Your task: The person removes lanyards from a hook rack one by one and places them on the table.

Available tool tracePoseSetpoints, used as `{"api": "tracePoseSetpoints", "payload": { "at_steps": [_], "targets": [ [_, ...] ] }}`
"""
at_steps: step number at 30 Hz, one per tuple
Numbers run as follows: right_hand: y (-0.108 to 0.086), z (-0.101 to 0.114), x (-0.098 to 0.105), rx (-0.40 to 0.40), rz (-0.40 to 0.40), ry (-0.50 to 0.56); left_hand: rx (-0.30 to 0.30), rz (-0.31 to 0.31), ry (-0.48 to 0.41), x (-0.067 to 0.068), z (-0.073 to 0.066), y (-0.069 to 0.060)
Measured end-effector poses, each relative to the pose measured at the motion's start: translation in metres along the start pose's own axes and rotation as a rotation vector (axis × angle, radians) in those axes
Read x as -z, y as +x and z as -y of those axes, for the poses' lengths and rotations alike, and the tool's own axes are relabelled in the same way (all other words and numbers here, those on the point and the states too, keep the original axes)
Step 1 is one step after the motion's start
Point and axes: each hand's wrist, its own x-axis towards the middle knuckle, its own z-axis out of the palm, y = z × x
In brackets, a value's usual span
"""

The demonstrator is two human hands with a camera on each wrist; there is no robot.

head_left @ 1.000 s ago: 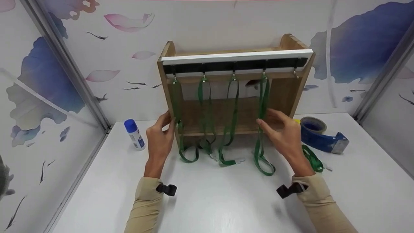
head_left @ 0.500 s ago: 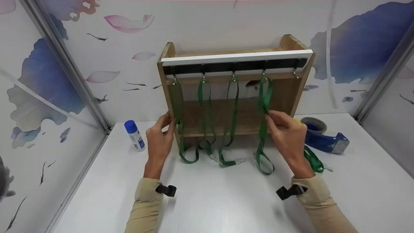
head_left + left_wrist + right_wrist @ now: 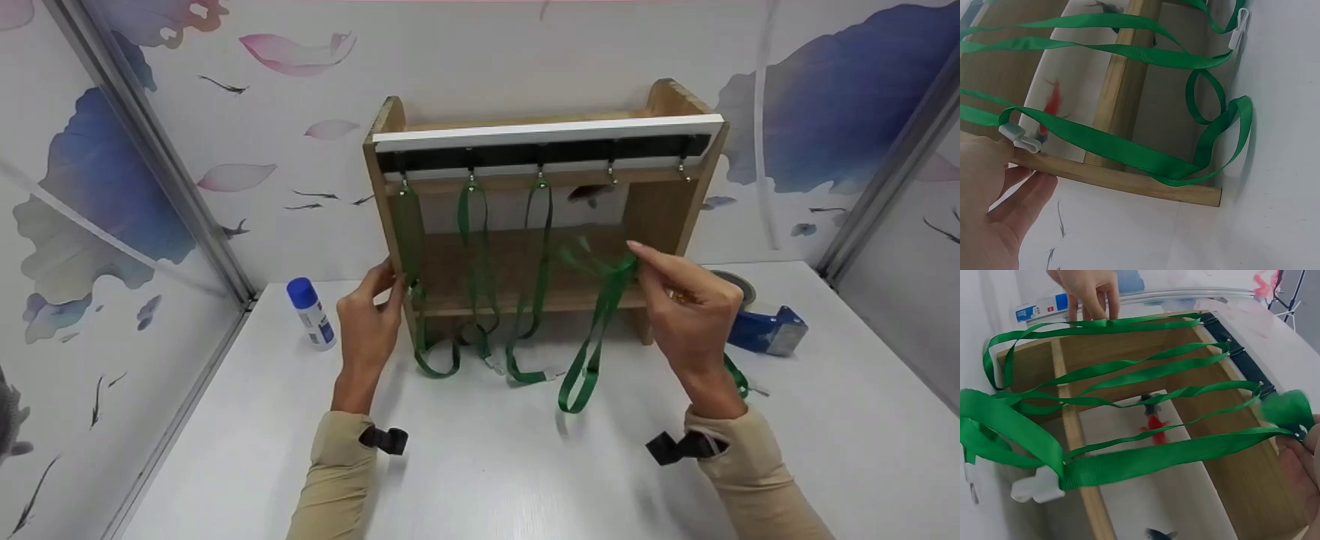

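My left hand grips the left side panel of a small wooden shelf, thumb in front and fingers behind. Between the thumb and fingers of my right hand is a green lanyard, pinched near its upper end. Its loop dangles before the shelf, and its top end is blurred in the head view. A white plastic clip shows on it in the right wrist view. Three other green lanyards hang from the black hook strip along the shelf's top. The two rightmost hooks hold nothing.
A glue stick with a blue cap stands left of the shelf. To the right are a blue tape dispenser, a roll of tape and another green lanyard, partly behind my right hand. A patterned wall stands behind.
The lanyard on the fourth hook has come off and is now in my right hand, which first took hold of it, then moved slightly right. My left hand stays put on the shelf.
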Motion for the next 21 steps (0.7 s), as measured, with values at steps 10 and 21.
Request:
{"api": "tracePoseSetpoints", "payload": {
  "at_steps": [10,21],
  "targets": [
    [0.002,-0.009,0.009,-0.143,0.196,-0.068,-0.01,-0.002,-0.002,0.0,0.0,-0.002],
    [0.006,-0.012,0.016,-0.206,0.254,-0.039,0.011,0.002,-0.004,0.001,0.001,0.0]
  ]
}}
